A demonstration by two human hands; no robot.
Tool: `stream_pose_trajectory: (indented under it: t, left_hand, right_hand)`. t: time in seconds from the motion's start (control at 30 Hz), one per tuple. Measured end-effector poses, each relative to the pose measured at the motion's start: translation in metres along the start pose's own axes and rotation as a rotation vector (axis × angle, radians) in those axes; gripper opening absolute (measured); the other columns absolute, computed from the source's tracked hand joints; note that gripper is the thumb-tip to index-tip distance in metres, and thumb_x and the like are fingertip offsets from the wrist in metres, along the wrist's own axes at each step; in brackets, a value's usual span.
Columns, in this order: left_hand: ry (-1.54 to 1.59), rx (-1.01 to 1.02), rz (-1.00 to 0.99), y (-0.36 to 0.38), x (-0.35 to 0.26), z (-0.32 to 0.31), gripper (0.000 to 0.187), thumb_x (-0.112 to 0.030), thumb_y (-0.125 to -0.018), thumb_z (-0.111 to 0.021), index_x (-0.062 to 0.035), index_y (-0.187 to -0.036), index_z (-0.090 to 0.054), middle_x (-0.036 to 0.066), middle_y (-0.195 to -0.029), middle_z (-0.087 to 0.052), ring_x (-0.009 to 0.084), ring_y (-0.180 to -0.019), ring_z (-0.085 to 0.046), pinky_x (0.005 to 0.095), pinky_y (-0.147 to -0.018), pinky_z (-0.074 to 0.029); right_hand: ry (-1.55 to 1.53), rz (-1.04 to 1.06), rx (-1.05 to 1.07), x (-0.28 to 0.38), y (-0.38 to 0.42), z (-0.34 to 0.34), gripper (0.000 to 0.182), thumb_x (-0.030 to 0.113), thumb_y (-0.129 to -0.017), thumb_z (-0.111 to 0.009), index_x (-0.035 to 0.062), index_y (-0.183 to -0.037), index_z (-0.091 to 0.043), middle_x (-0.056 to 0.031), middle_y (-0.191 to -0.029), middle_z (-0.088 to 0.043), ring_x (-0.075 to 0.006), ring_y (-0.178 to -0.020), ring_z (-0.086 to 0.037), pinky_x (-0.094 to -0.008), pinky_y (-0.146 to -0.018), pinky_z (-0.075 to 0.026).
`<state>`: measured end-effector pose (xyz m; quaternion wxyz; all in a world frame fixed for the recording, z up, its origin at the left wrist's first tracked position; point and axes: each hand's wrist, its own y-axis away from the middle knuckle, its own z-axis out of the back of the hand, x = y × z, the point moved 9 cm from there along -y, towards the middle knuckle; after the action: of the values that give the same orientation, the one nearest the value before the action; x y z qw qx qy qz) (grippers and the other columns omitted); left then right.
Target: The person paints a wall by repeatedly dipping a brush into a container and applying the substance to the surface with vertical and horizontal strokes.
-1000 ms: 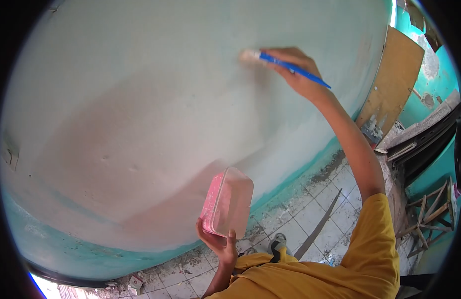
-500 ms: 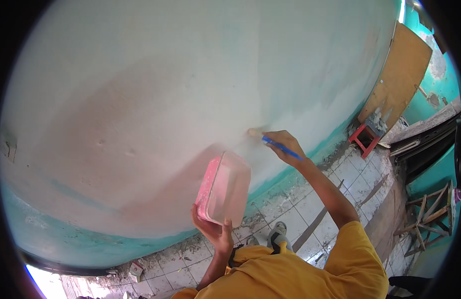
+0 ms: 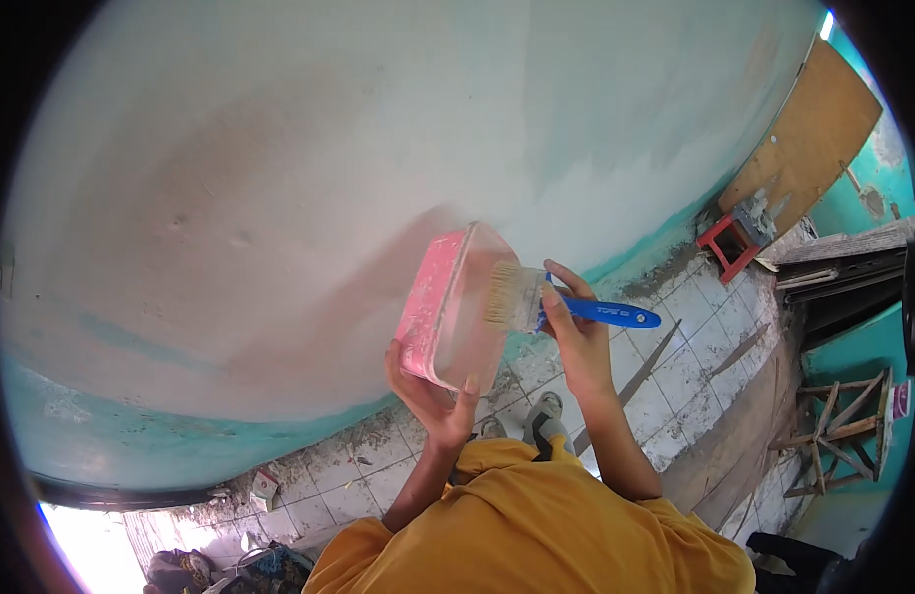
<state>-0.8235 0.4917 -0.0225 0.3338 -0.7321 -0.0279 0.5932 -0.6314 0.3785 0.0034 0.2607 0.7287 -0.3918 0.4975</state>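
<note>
A pink, paint-spattered plastic tub (image 3: 433, 305) is tilted in front of the wall, gripped at its lower end by my left hand (image 3: 433, 401). My right hand (image 3: 579, 332) holds a wide paintbrush (image 3: 601, 313) with a blue handle, fingers wrapped near the ferrule. The brush's pale bristles point left and overlap the tub's open mouth. Behind both hands rises the wall (image 3: 309, 168), coated whitish over most of its face, with turquoise showing along its lower band.
Dirty white floor tiles (image 3: 388, 480) run along the wall's foot. A red stool (image 3: 726, 247) stands at the right beside a leaning wooden board (image 3: 809, 134). Farther right is a wooden frame stand (image 3: 843, 431). Dark bundled items (image 3: 269, 566) lie at the bottom left.
My right hand has brought the paintbrush away from the wall to the tub, turning its bristles toward the mouth. My left hand has raised the tub slightly.
</note>
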Motion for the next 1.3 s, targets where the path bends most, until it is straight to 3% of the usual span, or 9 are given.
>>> stream_pose_trajectory:
  t: [0.23,0.47,0.67,0.73,0.87,0.93,1.07,1.23,1.3]
  left_hand:
    - [-0.073,0.071,-0.048,0.002,0.003,0.005,0.106,-0.034,-0.082,-0.076,0.0013,-0.152,-0.005,0.019,-0.146,-0.022,0.0308,-0.136,-0.032,0.0472,-0.112,-0.029]
    - [0.006,0.094,-0.084,0.003,-0.001,0.005,0.106,-0.026,-0.078,-0.080,0.0033,-0.151,-0.008,0.018,-0.146,-0.022,0.0313,-0.136,-0.031,0.0456,-0.112,-0.029]
    - [-0.004,0.059,-0.074,0.000,-0.007,0.003,0.107,-0.026,-0.079,-0.080,0.0030,-0.151,-0.008,0.018,-0.147,-0.021,0.0310,-0.137,-0.030,0.0463,-0.113,-0.027]
    - [-0.022,0.061,-0.090,0.000,-0.012,0.000,0.106,-0.026,-0.079,-0.080,0.0029,-0.151,-0.007,0.018,-0.148,-0.021,0.0310,-0.137,-0.029,0.0466,-0.113,-0.027]
    - [0.035,-0.024,-0.002,-0.003,-0.019,-0.005,0.104,-0.026,-0.081,-0.078,0.0014,-0.152,-0.007,0.017,-0.148,-0.020,0.0307,-0.139,-0.028,0.0472,-0.115,-0.025]
    - [0.072,-0.054,0.040,-0.001,-0.024,-0.007,0.104,-0.027,-0.081,-0.078,0.0008,-0.152,-0.007,0.017,-0.148,-0.020,0.0305,-0.139,-0.027,0.0474,-0.115,-0.024]
    - [0.063,-0.088,0.081,-0.004,-0.035,-0.011,0.102,-0.038,-0.085,-0.074,-0.0001,-0.153,-0.009,0.018,-0.150,-0.022,0.0305,-0.141,-0.026,0.0471,-0.116,-0.023]
    - [0.089,-0.087,0.116,-0.001,-0.038,-0.010,0.104,-0.033,-0.082,-0.077,-0.0006,-0.152,-0.008,0.017,-0.149,-0.019,0.0309,-0.141,-0.024,0.0478,-0.115,-0.023]
    - [-0.012,-0.087,0.075,-0.001,-0.037,-0.007,0.104,-0.034,-0.082,-0.077,-0.0006,-0.152,-0.009,0.018,-0.149,-0.019,0.0314,-0.141,-0.024,0.0484,-0.115,-0.022]
  right_hand:
    - [0.458,0.091,0.012,-0.008,-0.011,-0.019,0.040,0.024,-0.091,-0.074,-0.0040,-0.116,-0.060,-0.0072,-0.083,-0.069,-0.0087,-0.072,-0.064,-0.0234,-0.061,-0.051]
    - [0.634,0.235,-0.034,0.000,-0.009,-0.023,0.035,0.026,-0.090,-0.075,-0.0026,-0.104,-0.061,-0.0072,-0.075,-0.068,-0.0091,-0.066,-0.065,-0.0230,-0.057,-0.049]
    - [0.447,0.233,-0.068,0.007,0.002,-0.002,0.027,0.025,-0.092,-0.072,0.0003,-0.100,-0.063,-0.0018,-0.074,-0.062,-0.0055,-0.064,-0.057,-0.0213,-0.055,-0.044]
    - [0.145,-0.028,-0.155,-0.017,0.001,0.022,0.024,0.026,-0.095,-0.067,0.0029,-0.100,-0.064,-0.0003,-0.075,-0.061,-0.0057,-0.061,-0.055,-0.0224,-0.051,-0.043]
    - [-0.295,-0.188,-0.220,-0.022,-0.003,0.047,0.029,0.025,-0.095,-0.065,0.0031,-0.114,-0.060,-0.0023,-0.089,-0.062,-0.0091,-0.068,-0.058,-0.0238,-0.051,-0.045]
    - [-0.305,-0.168,-0.186,-0.004,-0.015,0.052,0.037,0.024,-0.094,-0.067,0.0019,-0.122,-0.057,-0.0037,-0.098,-0.063,-0.0095,-0.078,-0.061,-0.0253,-0.057,-0.049]
    - [-0.140,0.220,-0.139,0.112,-0.060,0.030,0.050,0.022,-0.091,-0.072,0.0033,-0.134,-0.054,-0.0052,-0.105,-0.065,-0.0106,-0.088,-0.064,-0.0257,-0.070,-0.054]
    - [0.390,0.758,-0.055,0.253,-0.116,-0.018,0.035,0.016,-0.090,-0.074,0.0032,-0.122,-0.066,-0.0068,-0.105,-0.070,-0.0128,-0.095,-0.065,-0.0277,-0.079,-0.053]
    - [0.549,1.344,0.075,0.303,-0.099,-0.059,0.027,0.009,-0.089,-0.073,0.0066,-0.115,-0.070,-0.0063,-0.105,-0.072,-0.0164,-0.091,-0.066,-0.0291,-0.076,-0.054]
